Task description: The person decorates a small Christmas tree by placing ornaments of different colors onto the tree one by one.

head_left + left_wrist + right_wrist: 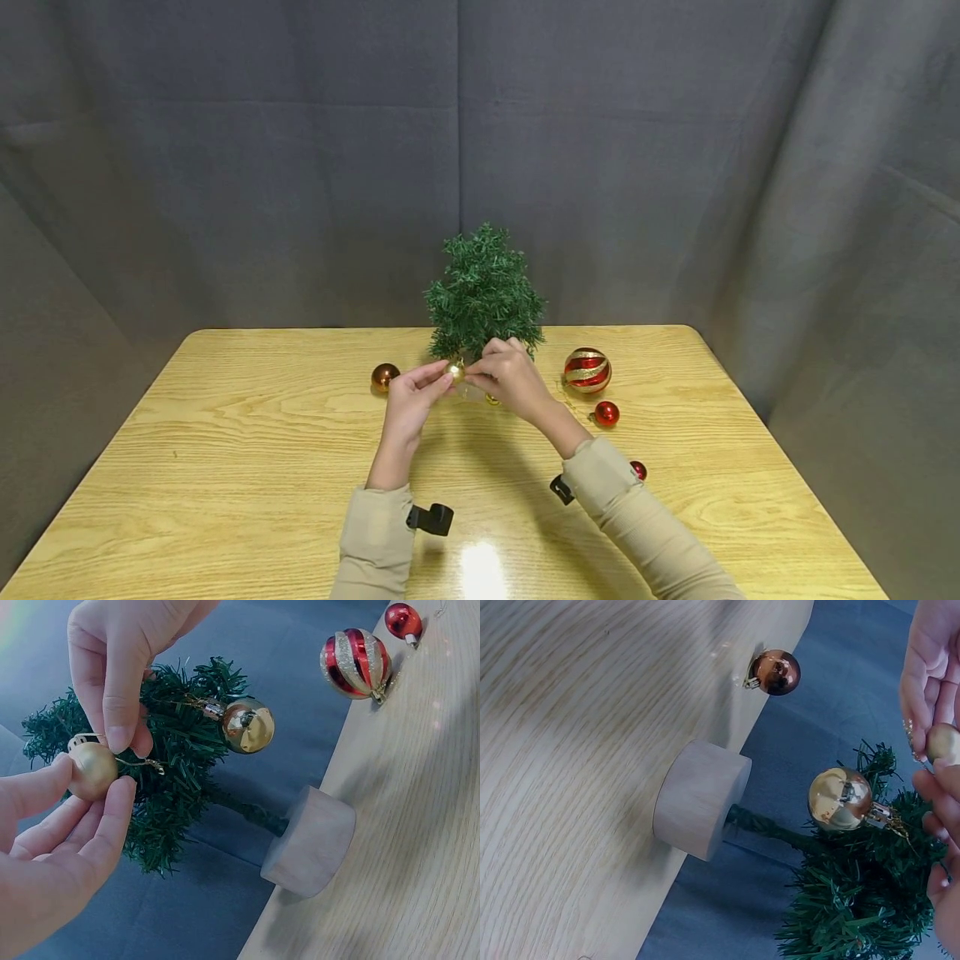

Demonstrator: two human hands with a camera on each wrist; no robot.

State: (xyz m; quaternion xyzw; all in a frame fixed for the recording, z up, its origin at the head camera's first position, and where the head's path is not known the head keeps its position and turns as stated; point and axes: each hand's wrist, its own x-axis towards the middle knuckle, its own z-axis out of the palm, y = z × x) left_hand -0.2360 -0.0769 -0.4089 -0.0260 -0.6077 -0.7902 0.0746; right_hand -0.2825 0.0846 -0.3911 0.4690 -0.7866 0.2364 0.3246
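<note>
My left hand [407, 407] holds a small matte gold Christmas bauble [94, 772] between thumb and fingertips, in front of the little green Christmas tree [483, 283]. From the right, my right hand [512, 379] pinches the bauble's thin gold cord [135, 763] with thumb and index finger. A shiny gold bauble [250, 727] hangs on a lower branch, just beside the hands; only a sliver of it shows in the head view. The tree stands on a round pale base [311, 844], visible in both wrist views.
On the wooden table [247, 467], a copper-brown bauble [385, 377] lies left of the tree. To its right lie a large red-and-gold striped bauble [587, 370], a red bauble [606, 413] and a darker red one [638, 470] by the right sleeve. Grey curtains [337, 167] surround the table.
</note>
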